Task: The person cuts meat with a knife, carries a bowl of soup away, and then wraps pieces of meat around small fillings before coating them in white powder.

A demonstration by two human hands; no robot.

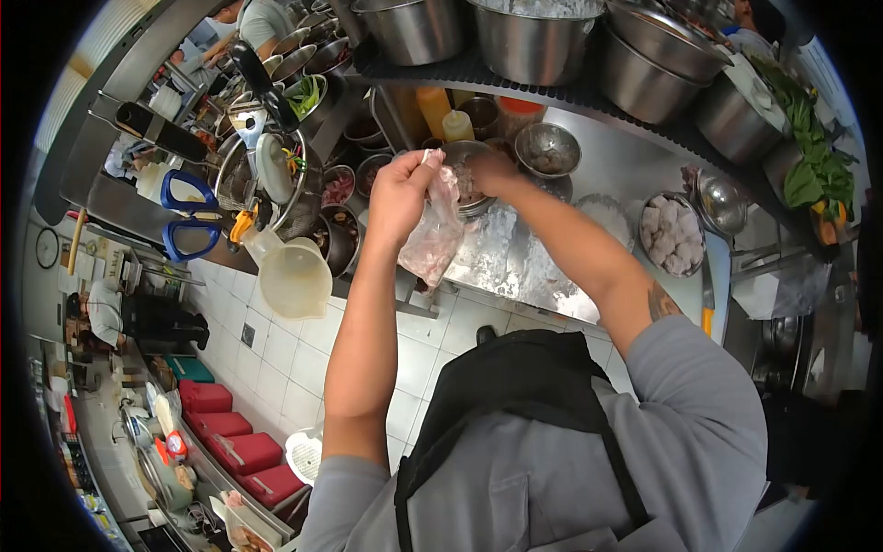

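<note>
My left hand [402,191] is closed on the top of a clear plastic bag [430,241], which hangs down with pale pinkish smears or contents inside. My right hand [489,173] is blurred by motion at the rim of a metal bowl [474,208]. Pinkish meat pieces [466,187] show in that bowl, just right of the bag. I cannot make out the right fingers or whether they hold anything. Another metal bowl [549,150] stands a little beyond the right hand.
A bowl of pale chunks [671,235] and a yellow-handled knife [707,294] lie at the right. Steel pots [533,46] line the shelf overhead. Blue-handled scissors [190,216] and a plastic jug [294,278] hang at the left. Squeeze bottles [457,126] stand behind; other people are farther off.
</note>
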